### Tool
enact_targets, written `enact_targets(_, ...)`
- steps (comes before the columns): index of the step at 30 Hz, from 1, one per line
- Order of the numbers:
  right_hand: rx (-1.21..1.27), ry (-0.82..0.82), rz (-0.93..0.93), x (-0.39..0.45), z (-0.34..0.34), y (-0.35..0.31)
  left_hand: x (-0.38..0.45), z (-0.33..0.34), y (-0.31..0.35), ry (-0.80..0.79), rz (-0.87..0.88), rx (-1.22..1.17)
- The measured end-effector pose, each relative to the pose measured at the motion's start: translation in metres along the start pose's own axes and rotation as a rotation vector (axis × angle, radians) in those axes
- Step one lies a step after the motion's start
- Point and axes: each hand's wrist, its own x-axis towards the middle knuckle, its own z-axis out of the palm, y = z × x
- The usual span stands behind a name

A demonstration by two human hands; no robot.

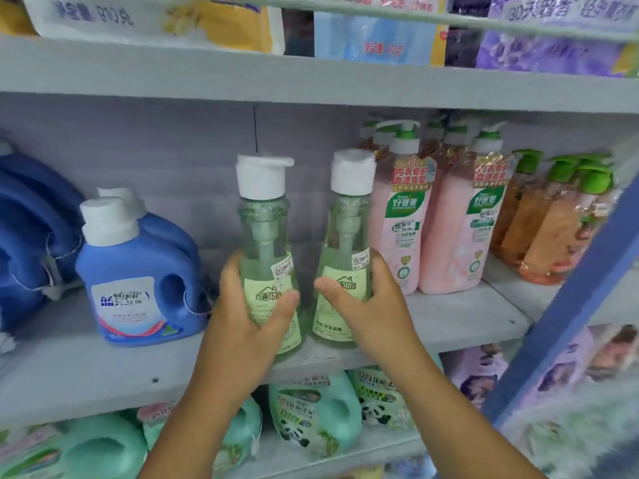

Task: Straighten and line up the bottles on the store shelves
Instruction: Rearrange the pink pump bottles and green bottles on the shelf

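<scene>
Two clear green bottles with white caps stand upright side by side on the middle shelf (69, 368). My left hand (242, 319) grips the left green bottle (264, 236) around its lower body, thumb across the label. My right hand (366, 305) grips the right green bottle (345, 236) the same way, with its thumb on the label. A narrow gap separates the two bottles. The right one stands close to the pink pump bottles (401, 216).
Blue detergent jugs (138, 281) stand at the left of the same shelf. Pink and orange pump bottles (539, 223) fill the right. Refill pouches (373, 32) lie on the shelf above, green jugs (311, 416) below. A blue upright post (567, 305) crosses at the right.
</scene>
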Motion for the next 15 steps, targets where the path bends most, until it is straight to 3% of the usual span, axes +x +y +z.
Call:
enact_targets(4,0.035,-0.01,-0.016,-0.009,-0.011,-0.002,-0.008,-0.002,0.008,-0.007,-0.107,-0.022)
enact_targets(8,0.066,-0.061,-0.038,-0.029,-0.037,-0.002,-0.039,0.008,0.03,0.004,-0.099,-0.063)
enact_targets(15,0.13,-0.084,-0.049,-0.081,-0.148,-0.003,-0.121,0.072,0.098,0.096,-0.093,-0.158)
